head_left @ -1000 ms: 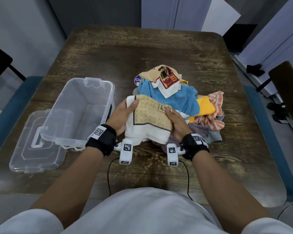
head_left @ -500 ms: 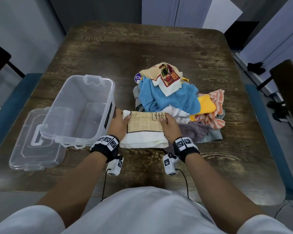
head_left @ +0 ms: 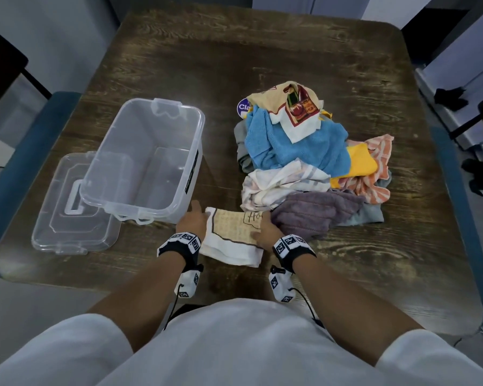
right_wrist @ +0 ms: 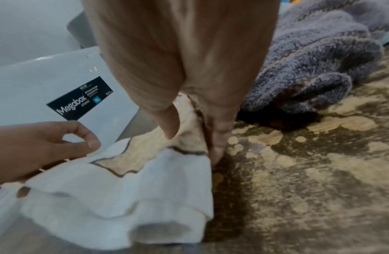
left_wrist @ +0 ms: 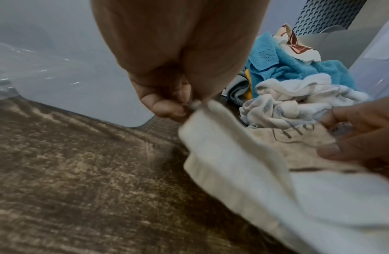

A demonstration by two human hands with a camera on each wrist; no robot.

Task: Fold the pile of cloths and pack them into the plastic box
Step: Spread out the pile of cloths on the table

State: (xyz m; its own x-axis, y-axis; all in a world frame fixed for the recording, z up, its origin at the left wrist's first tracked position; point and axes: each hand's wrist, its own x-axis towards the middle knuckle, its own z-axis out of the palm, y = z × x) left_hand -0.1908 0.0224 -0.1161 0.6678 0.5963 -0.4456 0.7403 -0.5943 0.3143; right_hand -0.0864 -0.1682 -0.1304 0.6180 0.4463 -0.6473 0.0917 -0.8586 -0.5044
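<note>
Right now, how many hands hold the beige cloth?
2. The left hand pinches the beige cloth at its left corner, beside the plastic box; the right hand grips its right edge, by the purple cloth. Neither is hidden.

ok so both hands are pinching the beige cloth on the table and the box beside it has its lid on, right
Not quite: the lid is off, lying on the table on the other side of the open box; the head view shows it. The left hand and right hand do both pinch the beige cloth beside the box.
</note>
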